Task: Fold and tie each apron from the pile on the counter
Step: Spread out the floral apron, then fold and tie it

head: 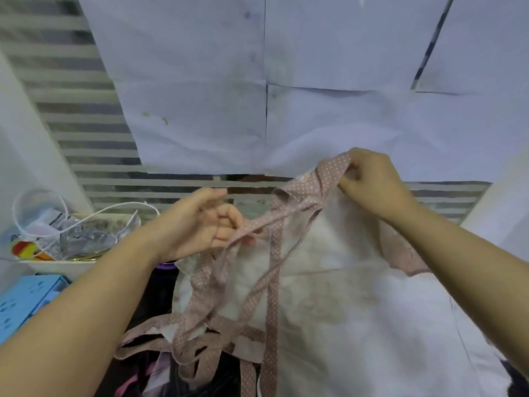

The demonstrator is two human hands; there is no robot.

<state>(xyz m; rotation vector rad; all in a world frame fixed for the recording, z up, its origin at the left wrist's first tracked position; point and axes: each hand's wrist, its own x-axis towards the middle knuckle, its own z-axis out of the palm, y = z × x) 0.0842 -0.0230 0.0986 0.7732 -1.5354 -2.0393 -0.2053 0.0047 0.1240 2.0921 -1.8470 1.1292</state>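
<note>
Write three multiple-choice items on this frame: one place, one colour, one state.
1. Where in the view is the blue box?
A) lower left
B) upper right
C) top centre

2. What colour are the straps of the white apron?
A) plain black
B) green
C) pink with white dots

3. What are the left hand and right hand doing?
A) both lie flat and open
B) each pinches the straps
C) both hold scissors

Key:
1. A, the box sits at the lower left edge.
2. C, dotted pink bands cross the white cloth.
3. B, the fingers of each hand close on pink strap.
</note>
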